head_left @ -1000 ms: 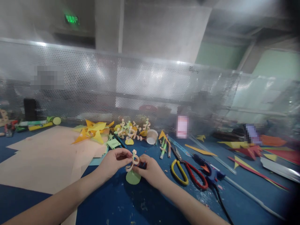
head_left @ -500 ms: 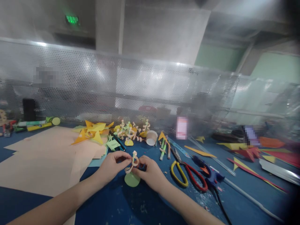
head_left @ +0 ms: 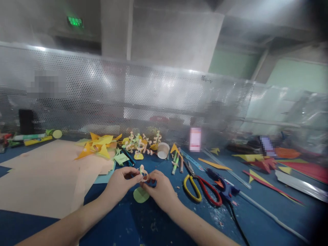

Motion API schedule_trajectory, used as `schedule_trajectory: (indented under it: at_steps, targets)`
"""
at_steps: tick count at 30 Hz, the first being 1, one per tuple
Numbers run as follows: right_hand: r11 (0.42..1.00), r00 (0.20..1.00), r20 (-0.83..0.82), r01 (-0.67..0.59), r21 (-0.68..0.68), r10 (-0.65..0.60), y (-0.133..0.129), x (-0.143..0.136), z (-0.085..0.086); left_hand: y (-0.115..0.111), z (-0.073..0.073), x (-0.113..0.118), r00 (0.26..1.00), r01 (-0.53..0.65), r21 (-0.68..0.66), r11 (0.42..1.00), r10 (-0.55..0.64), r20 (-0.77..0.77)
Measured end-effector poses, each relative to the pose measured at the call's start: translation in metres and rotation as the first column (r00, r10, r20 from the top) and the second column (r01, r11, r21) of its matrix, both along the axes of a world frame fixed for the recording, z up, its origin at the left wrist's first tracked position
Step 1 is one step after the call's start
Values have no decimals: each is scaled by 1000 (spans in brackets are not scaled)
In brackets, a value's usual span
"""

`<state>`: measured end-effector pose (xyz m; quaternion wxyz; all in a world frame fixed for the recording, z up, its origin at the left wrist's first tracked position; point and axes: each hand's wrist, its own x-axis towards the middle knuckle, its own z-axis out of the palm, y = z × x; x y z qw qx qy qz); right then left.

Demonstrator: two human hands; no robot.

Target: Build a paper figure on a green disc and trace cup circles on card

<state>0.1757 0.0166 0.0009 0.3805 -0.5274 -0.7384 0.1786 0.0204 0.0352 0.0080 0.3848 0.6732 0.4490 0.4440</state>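
Observation:
My left hand (head_left: 125, 181) is closed, thumb and fingers pinched at the left side of a small curled strip of pale pink paper (head_left: 145, 175). From the right, my right hand (head_left: 162, 189) pinches the curl's lower right part between thumb and fingers. The curl loops around a thin upright stem with a pale tip, mostly hidden by my fingers. Beneath them is a light green paper disc (head_left: 141, 195), low over the blue table. Whether the stem joins the disc is hidden by my fingers.
Large pale pink paper sheets (head_left: 46, 177) lie left. Behind my hands are yellow paper stars (head_left: 98, 145), finished-looking paper curls (head_left: 139, 143) and a tape roll (head_left: 163, 150). Scissors with yellow and red handles (head_left: 210, 191) and a blue glue gun (head_left: 227, 188) with its cord lie right.
The paper loop that hung lower left of the stem is now drawn up between my fingertips. My right hand has edged closer to the curl. The view has turned slightly right.

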Motion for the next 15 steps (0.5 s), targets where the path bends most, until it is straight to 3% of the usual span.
schedule_trajectory:
  at_steps: [4, 6, 8, 11, 13, 15]
  targets:
    - [998, 998, 26, -55, -34, 56, -10, 15, 6, 1, 2, -3, 1000, 0, -23, 1000, 0, 25]
    - [998, 996, 70, -43, -43, 46, -15, 38, 13, 0, 5, -4, 999, 18, -50, 999, -16, 49]
    - [998, 980, 188, 64, -26, -58, -21, 74, 20, 1, 9, -6, 998, 22, -72, 997, -18, 54]
    - [938, 840, 439, 347, 15, -318, -31, 145, 22, 2, 11, -6, 999, 3, -86, 996, 0, 35]
    - [846, 676, 573, 530, 59, -464, -39, 194, 13, 3, 11, -7, 1000, 4, -82, 997, -2, 29]
    - [780, 589, 608, 620, 81, -532, -47, 234, -4, 4, 10, -8, 1000, 11, -70, 998, -10, 14]
